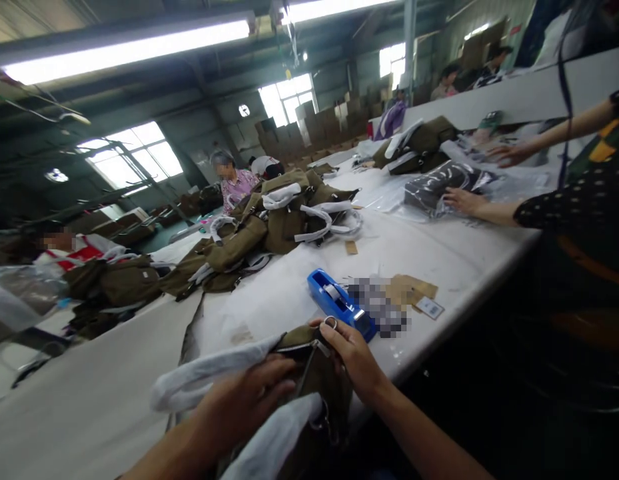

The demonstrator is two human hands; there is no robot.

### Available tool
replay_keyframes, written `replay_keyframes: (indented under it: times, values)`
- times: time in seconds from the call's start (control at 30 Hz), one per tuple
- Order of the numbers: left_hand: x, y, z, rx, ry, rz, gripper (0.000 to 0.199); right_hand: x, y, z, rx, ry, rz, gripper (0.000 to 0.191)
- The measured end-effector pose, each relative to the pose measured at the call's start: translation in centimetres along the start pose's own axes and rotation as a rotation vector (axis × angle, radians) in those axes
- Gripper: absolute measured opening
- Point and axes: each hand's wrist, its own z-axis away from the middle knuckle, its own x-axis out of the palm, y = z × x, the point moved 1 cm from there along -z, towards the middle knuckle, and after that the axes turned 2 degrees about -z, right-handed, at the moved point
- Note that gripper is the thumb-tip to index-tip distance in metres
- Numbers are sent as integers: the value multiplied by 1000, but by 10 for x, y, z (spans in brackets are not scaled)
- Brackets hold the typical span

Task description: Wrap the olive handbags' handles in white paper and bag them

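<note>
An olive-green handbag [336, 393] is right in front of me at the table edge, its zipped top partly open. White wrapping covers its two handles, one handle [214, 373] on the far side and one handle [284, 433] nearer me. My right hand [356, 357] is closed on the bag's top corner by the zip end, with a metal ring at the fingertips. Across the opening, between the handles, my left hand [249, 397] lies with its fingers stretched out, some tips against the bag. A blue tape dispenser [334, 293] stands just beyond my right hand.
Paper tags [429, 307] lie beside the dispenser on the white table [454, 260]. Similar olive bags [244, 240] are heaped further back. To the right, a co-worker's hands [464, 200] touch a plastic-wrapped bag [429, 187]. Other people sit across the table.
</note>
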Motion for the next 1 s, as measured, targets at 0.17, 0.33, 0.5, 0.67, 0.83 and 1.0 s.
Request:
replay_keyframes:
  times: [0.17, 0.33, 0.5, 0.67, 0.83, 1.0]
  values:
    - [-8, 11, -24, 92, 153, -17, 32, 8, -1, 0, -31, -7, -94, 46]
    - [-8, 26, -52, 274, 158, -200, 23, 9, 3, 5, -74, 9, -172, 45]
    - [-11, 27, -51, 372, 217, -289, 23, 8, 4, 9, -112, 10, -83, 48]
    - [-18, 23, -38, 417, 137, -265, 27, 11, 1, 9, -188, 56, 91, 52]
    - [-29, 26, -6, 319, -37, -83, 23, 11, 6, 5, -213, 150, 149, 52]
    - [-46, 22, 55, 68, -38, 94, 18, 1, 12, -6, -211, 208, 144, 52]
